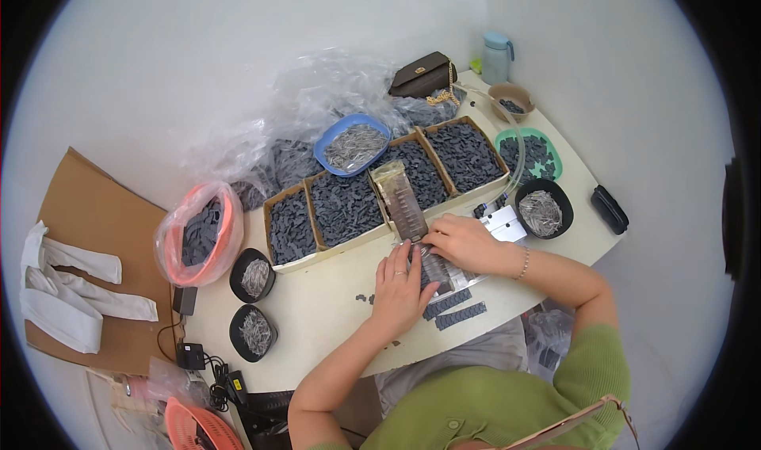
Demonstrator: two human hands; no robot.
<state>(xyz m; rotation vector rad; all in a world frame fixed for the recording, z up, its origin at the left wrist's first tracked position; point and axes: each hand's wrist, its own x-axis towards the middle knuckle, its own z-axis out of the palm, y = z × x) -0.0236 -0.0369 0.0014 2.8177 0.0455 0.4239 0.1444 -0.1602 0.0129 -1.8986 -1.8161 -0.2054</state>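
Note:
A metal fixture with narrow slots lies at the front middle of the table. Its clear slotted cover is raised and leans back toward the cardboard trays. My left hand rests on the fixture's left side, fingers stretched and thumb apart. Close beside it, my right hand bends over the fixture's hinge side with its fingers curled together; whatever they pinch is hidden. Two dark grey strips of joined plastic pieces lie just in front of the fixture.
Behind stand cardboard trays of dark grey plastic pieces, with a blue basin of metal pins on top. Black bowls of pins flank the work. A pink basket sits left; a clear hose curves at the right.

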